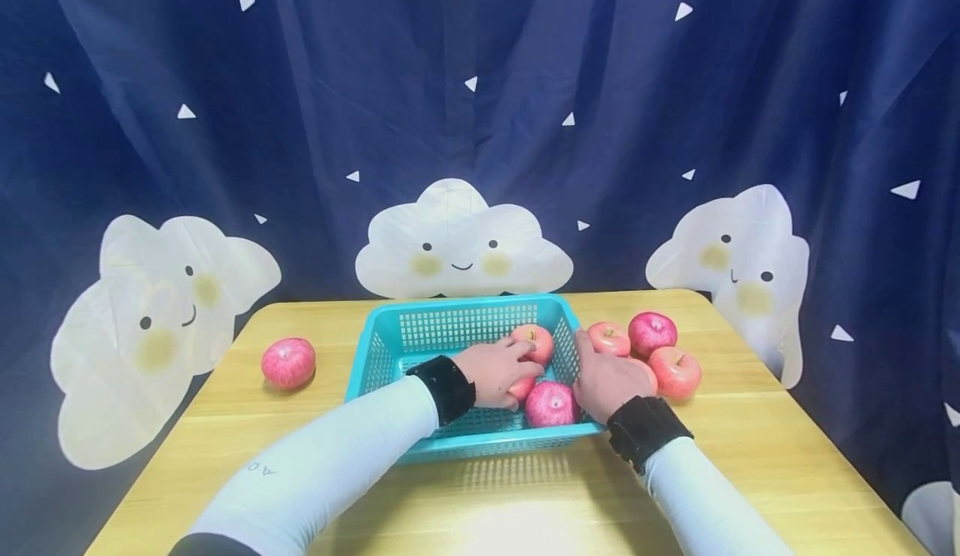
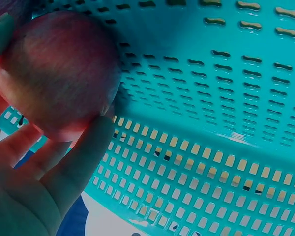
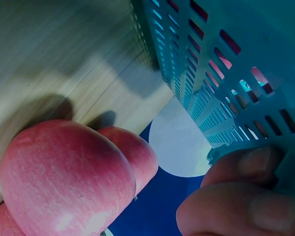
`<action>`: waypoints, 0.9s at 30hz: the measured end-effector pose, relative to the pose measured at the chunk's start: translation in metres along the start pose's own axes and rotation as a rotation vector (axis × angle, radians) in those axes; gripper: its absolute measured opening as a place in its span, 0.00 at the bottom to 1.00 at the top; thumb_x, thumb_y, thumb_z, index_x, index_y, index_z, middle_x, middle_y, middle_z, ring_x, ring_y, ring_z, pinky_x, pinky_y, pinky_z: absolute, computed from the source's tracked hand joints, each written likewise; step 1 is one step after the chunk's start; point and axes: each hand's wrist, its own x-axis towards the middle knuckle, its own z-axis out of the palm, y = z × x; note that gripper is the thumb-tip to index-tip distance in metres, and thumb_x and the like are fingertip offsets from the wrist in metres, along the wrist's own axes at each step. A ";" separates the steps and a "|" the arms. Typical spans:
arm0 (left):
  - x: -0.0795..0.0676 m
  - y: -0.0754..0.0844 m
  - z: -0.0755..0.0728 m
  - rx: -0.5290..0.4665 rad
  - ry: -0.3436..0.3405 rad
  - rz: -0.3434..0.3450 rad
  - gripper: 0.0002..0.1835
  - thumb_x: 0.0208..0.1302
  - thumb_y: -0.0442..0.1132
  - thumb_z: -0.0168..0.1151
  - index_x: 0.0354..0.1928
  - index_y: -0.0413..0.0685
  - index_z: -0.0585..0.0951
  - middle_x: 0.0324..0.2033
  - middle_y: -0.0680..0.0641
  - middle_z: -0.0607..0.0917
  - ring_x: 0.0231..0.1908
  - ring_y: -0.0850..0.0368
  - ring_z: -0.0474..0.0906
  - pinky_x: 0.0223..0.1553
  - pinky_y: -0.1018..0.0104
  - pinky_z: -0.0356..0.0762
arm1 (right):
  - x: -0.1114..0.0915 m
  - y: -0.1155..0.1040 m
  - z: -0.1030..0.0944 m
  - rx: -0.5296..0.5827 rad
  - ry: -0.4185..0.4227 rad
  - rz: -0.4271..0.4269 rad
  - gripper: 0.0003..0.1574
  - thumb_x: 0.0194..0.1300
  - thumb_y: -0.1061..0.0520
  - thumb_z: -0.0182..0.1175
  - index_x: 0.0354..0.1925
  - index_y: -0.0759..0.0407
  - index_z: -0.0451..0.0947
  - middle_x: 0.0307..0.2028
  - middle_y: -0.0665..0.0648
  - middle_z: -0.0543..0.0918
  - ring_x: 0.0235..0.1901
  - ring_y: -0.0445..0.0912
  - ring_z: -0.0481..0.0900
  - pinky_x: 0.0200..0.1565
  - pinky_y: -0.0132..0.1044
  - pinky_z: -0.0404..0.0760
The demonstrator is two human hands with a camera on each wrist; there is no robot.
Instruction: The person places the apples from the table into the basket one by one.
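My left hand (image 1: pixel 495 371) reaches into a turquoise plastic basket (image 1: pixel 431 444) and holds an apple (image 2: pixel 59 73), its fingers bent around the fruit in the left wrist view. Also in the basket are a pale red apple (image 1: pixel 534 343) near the back right and a darker pink apple (image 1: pixel 552 405) at the front right corner. At the basket's right side, my right hand (image 1: pixel 611 383) grips the rim. The right wrist view has two of its fingertips (image 3: pixel 270 214) against the basket wall (image 3: pixel 280 54); the thumb is hidden there.
Beside the right hand lie several apples outside the basket, among them a dark pink apple (image 1: pixel 652 333) and a pale red apple (image 1: pixel 676 373). A lone pink apple (image 1: pixel 288 363) sits left on the wooden table (image 1: pixel 202 448). A blue curtain (image 1: pixel 465 131) hangs behind.
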 end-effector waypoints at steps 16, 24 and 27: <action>-0.032 -0.008 -0.016 -0.065 0.021 -0.104 0.32 0.63 0.57 0.69 0.69 0.64 0.73 0.66 0.49 0.72 0.60 0.47 0.75 0.56 0.52 0.79 | -0.001 -0.002 0.000 0.011 -0.013 0.016 0.47 0.61 0.53 0.60 0.76 0.57 0.59 0.38 0.61 0.86 0.32 0.57 0.83 0.35 0.53 0.80; -0.055 -0.018 -0.021 -0.067 -0.031 -0.208 0.33 0.65 0.54 0.69 0.71 0.62 0.72 0.68 0.45 0.73 0.66 0.44 0.72 0.63 0.48 0.73 | -0.001 -0.002 0.000 0.021 -0.027 0.027 0.47 0.62 0.54 0.59 0.77 0.56 0.58 0.40 0.62 0.86 0.33 0.57 0.83 0.36 0.54 0.80; -0.064 -0.021 -0.021 -0.063 -0.044 -0.233 0.34 0.65 0.53 0.69 0.71 0.61 0.72 0.68 0.45 0.72 0.66 0.44 0.72 0.63 0.48 0.73 | -0.001 -0.002 0.000 0.022 -0.024 0.026 0.46 0.63 0.54 0.59 0.77 0.56 0.58 0.40 0.62 0.86 0.33 0.58 0.83 0.36 0.55 0.81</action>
